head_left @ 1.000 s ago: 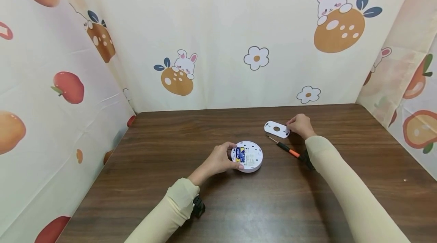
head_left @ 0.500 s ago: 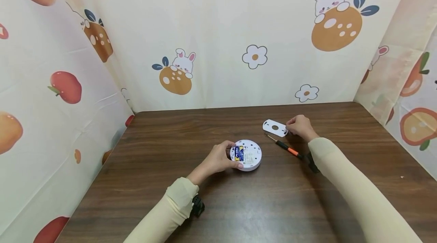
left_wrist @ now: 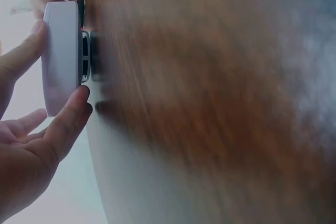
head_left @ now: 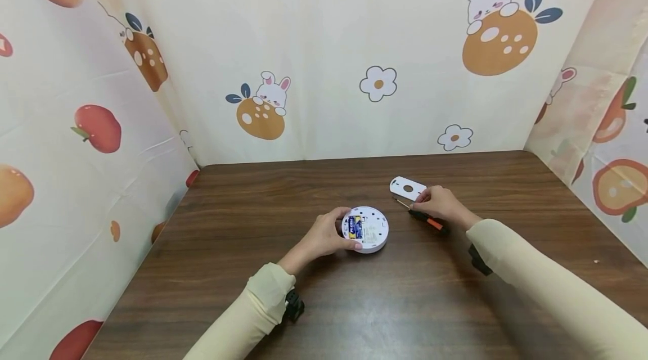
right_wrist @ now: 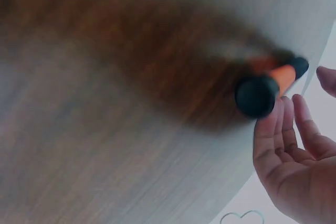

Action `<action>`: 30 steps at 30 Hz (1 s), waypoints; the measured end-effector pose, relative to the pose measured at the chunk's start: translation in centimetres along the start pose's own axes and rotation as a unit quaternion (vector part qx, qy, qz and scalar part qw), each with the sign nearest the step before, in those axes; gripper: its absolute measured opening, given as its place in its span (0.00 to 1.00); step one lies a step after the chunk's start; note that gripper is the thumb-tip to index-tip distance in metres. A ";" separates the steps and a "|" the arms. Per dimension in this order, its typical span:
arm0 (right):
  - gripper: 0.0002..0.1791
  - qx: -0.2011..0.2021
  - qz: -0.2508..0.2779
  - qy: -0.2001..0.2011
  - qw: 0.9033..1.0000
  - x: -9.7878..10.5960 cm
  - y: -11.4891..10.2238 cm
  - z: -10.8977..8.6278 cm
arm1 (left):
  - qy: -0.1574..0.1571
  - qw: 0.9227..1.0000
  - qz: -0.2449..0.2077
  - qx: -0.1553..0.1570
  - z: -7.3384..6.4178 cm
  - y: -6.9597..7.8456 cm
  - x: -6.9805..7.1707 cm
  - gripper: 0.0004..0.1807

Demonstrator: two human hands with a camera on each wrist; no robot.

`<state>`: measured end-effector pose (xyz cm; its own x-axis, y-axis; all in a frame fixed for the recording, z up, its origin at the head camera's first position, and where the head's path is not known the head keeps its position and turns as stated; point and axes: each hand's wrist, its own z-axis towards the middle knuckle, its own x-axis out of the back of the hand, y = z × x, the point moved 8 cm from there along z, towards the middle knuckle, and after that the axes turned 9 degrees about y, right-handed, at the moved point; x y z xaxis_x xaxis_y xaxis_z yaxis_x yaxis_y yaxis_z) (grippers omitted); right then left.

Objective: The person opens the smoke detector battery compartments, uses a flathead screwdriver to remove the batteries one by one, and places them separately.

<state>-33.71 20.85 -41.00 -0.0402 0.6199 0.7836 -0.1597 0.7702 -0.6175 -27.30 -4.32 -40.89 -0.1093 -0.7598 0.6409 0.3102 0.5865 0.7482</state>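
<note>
A round white smoke detector (head_left: 373, 229) lies on the table, its back with blue-and-yellow batteries facing up. My left hand (head_left: 324, 236) grips its left rim between thumb and fingers; in the left wrist view the detector (left_wrist: 62, 61) appears edge-on. My right hand (head_left: 441, 202) is over a screwdriver (head_left: 436, 224) with a black-and-orange handle and a thin metal shaft. In the right wrist view its fingers (right_wrist: 286, 129) are nearly straight beside the handle (right_wrist: 256, 96), with the thumb apart. Just beyond lies a white mounting plate (head_left: 400, 184), its right end partly hidden by that hand.
The brown wooden table (head_left: 263, 197) runs back to a printed cloth (head_left: 324, 118). More of this cloth hangs along the left and right sides. A tiny pale speck (head_left: 596, 261) is on the table at the right.
My right hand has left the mounting plate's right end and come nearer, to the screwdriver. The plate and screwdriver stay in place. My left hand still holds the smoke detector.
</note>
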 end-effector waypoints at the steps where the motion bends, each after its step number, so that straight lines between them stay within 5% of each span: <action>1: 0.17 0.008 -0.009 -0.001 1.000 -0.2 -0.3 -0.2 | 0.001 1.000 0.001 -0.003 0.0 0.0 0.0 0.45; 8: 0.13 0.044 -0.050 0.022 0.998 -0.9 -1.0 -0.7 | 0.006 1.000 0.019 -0.007 0.0 0.0 0.0 0.46; 17: 0.11 0.094 -0.004 0.050 0.994 -0.7 -0.8 -1.0 | -0.005 1.000 0.028 0.009 -0.4 0.0 -0.1 0.45; 24: 0.08 0.049 0.032 0.046 0.997 -0.3 -1.3 -1.4 | -0.018 1.000 -0.012 -0.002 -0.9 0.2 0.1 0.39; 30: 0.07 0.062 0.082 0.031 0.994 -0.1 -2.6 -2.1 | -0.028 0.999 -0.031 0.004 -2.3 0.3 0.8 0.31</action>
<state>-31.22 19.12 -39.67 -0.0146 0.7472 0.6644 -0.2759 0.6356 -0.7210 -25.14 -5.38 -40.61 -0.1815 -0.7778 0.6018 0.2939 0.5411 0.7880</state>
